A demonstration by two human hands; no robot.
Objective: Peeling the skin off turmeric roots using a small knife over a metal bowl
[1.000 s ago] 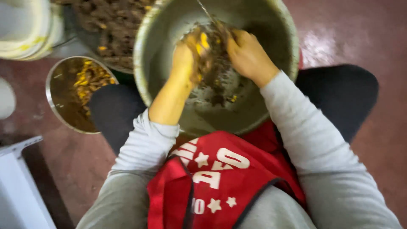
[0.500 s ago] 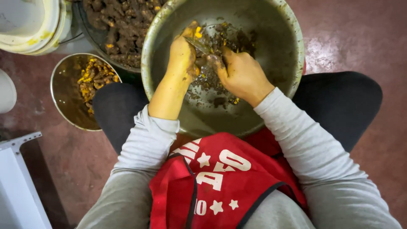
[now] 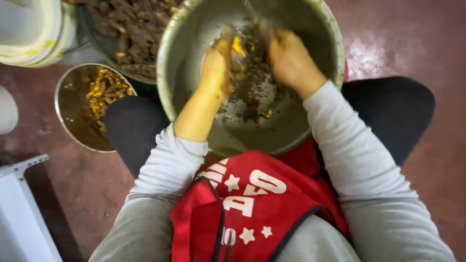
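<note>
Near the top centre of the frame, both hands had moved deeper into the large steel bowl (image 3: 194,111). The left hand (image 3: 217,65) was pinching a yellow-and-dark piece (image 3: 237,48), where half a second earlier it lay lower. The right hand (image 3: 290,60) was curled over the dark scraps (image 3: 250,92); whether it gripped anything could not be told. A smaller bowl (image 3: 73,126) sat at left.

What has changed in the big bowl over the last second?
Both hands, left hand and right hand, kept working the dark scraps, the right one shifting down, then back up. A yellow piece sits by the left hand. The big bowl, small bowl and bucket stayed put.
</note>
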